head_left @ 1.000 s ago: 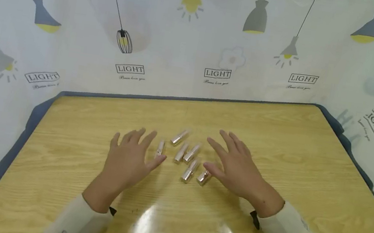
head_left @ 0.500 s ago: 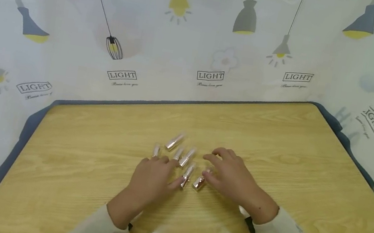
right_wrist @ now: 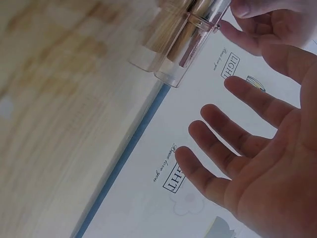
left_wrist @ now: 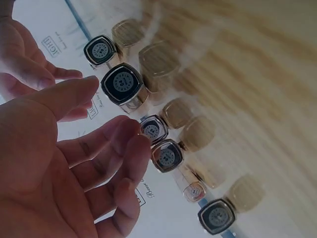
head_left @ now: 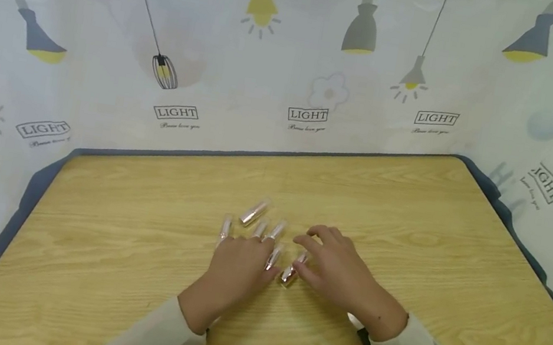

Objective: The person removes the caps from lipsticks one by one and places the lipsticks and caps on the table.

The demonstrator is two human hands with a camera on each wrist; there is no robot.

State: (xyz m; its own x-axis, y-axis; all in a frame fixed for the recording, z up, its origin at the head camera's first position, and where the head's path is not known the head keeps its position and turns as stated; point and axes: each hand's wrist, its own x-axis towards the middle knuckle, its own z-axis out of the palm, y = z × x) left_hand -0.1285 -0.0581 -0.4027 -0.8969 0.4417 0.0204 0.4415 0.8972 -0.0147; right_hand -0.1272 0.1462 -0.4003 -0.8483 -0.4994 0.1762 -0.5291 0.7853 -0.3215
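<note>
Several lipsticks with shiny rose-gold bases and clear caps lie on the wooden table (head_left: 107, 266). My left hand (head_left: 239, 268) is over the near ends of the middle lipsticks (head_left: 260, 228), its fingers loosely bent and covering part of them. In the left wrist view its fingertips meet or nearly meet a lipstick base (left_wrist: 154, 130), while the thumb is beside another lipstick (left_wrist: 122, 84). My right hand (head_left: 339, 271) hovers right of the group with fingers spread and slightly bent, its thumb beside the rightmost lipstick (head_left: 288, 274); whether they touch cannot be told.
A farther lipstick (head_left: 253, 213) lies at the back of the group, and another lipstick (head_left: 226, 226) at its left. A pale curtain (head_left: 246, 84) printed with lamps stands behind and beside the table, whose edge is dark blue.
My left hand has moved right and nearer, from beside the group to over the middle lipsticks, its fingers more bent. My right hand has lowered slightly and its fingers have bent. The view has tilted.
</note>
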